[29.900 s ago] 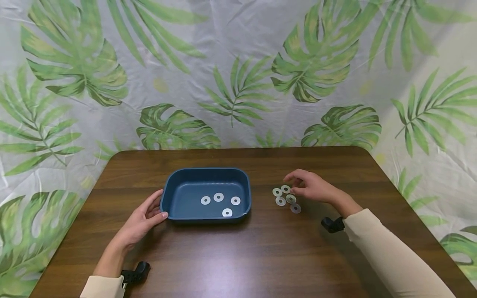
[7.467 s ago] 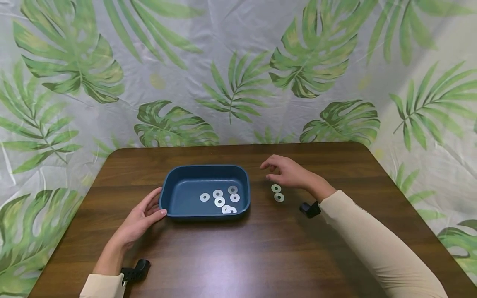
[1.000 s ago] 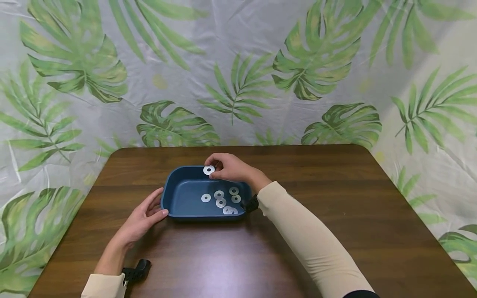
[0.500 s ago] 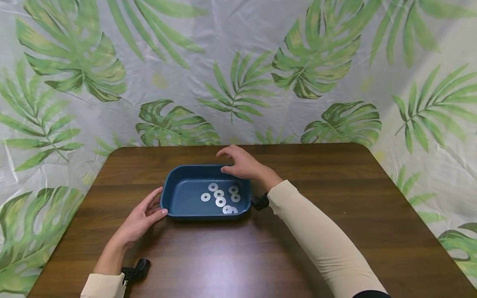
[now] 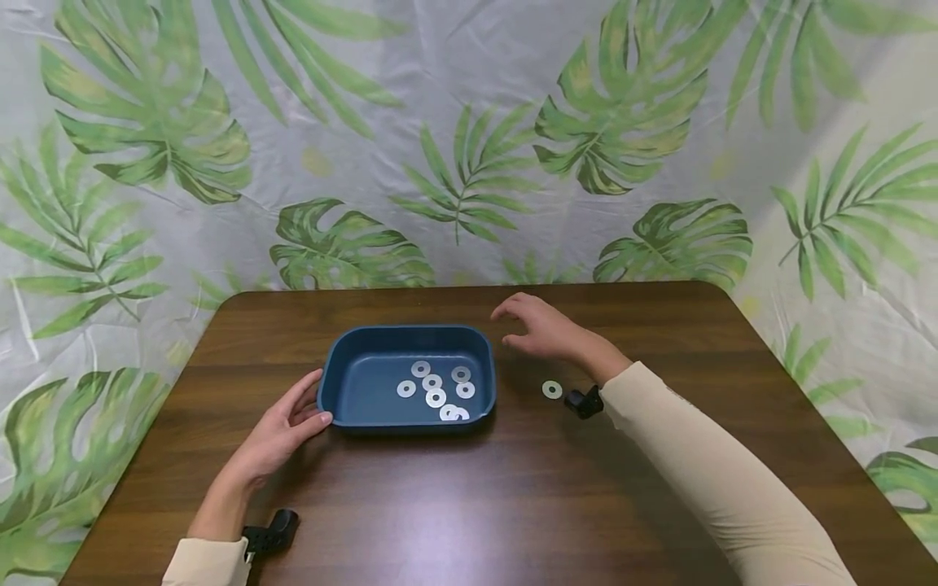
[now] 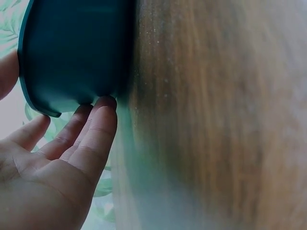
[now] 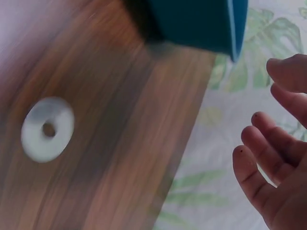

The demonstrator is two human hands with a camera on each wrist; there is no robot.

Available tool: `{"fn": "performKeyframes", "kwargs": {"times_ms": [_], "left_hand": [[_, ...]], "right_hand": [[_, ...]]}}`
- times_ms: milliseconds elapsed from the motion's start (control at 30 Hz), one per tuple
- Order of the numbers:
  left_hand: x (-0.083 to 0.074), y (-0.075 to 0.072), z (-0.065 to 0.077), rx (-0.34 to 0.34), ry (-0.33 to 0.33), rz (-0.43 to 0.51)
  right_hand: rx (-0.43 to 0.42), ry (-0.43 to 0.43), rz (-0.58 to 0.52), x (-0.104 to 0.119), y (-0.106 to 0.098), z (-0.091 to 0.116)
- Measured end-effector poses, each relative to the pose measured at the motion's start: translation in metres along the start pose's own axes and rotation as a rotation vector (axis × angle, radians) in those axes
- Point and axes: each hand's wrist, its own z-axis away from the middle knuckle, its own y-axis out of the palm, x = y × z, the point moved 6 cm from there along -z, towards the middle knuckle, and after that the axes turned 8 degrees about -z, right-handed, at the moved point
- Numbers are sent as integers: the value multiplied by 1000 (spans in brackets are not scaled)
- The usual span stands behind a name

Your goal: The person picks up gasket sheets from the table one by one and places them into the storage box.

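Note:
A blue rectangular tray point(image 5: 359, 423) stands on the table with several flat metal washers point(image 5: 436, 398) lying in its right half, some overlapping. My left hand point(image 5: 282, 431) rests against the tray's left end; in the left wrist view its extended fingers point(image 6: 96, 139) touch the outer wall, with the thumb at the rim. To the right of the tray, my right hand point(image 5: 542, 330) hovers over the table, fingers loosely bent and holding nothing. One single washer point(image 5: 552, 390) lies on the wood below that hand, and it shows blurred in the right wrist view too.
The brown wooden table point(image 5: 410, 505) has a far edge close to a hanging cloth point(image 5: 484, 81) printed with green leaves. Black wrist cameras point(image 5: 585, 402) sit at both wrists, the right one close beside the lone washer.
Over the last half minute washers have gone from the table into the tray. Within the last second my right hand let one go inside it and moved right. My left hand has stayed put.

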Motion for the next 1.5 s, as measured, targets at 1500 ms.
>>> {"fn": "performKeyframes", "kwargs": {"times_ms": [1500], "left_hand": [[-2,0,3,22,-14,-10]], "right_hand": [[64,31,137,-73,36,75]]}}
